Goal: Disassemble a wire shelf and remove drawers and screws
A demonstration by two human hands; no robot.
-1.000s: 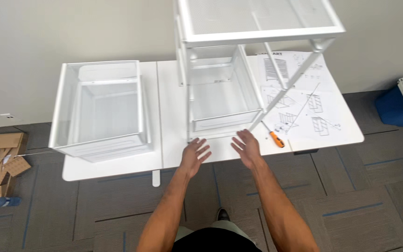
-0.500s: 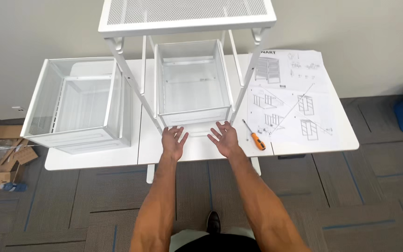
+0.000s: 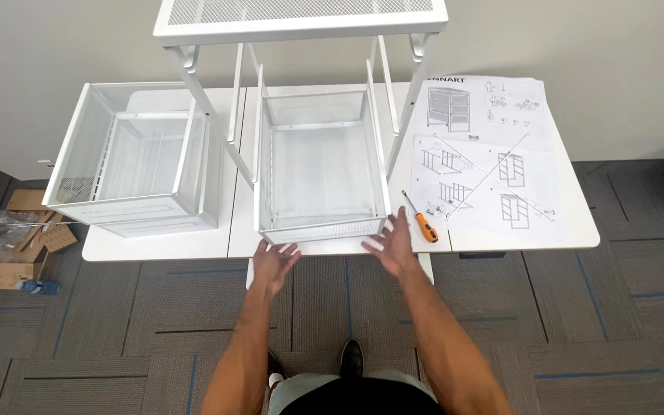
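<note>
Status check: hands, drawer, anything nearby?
Left hand and right hand open at the mesh drawer front, inside white frame. Screwdriver beside right hand.

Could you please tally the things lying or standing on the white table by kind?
White mesh drawers: 2, one at the left, one in the frame near both hands
White frame with mesh top: 1
Orange-handled screwdriver: 1
Instruction sheets: 1 spread
Total: 5

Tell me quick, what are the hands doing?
Left hand: open, holding nothing, at the drawer front.
Right hand: open, holding nothing, at the drawer's corner.
</note>
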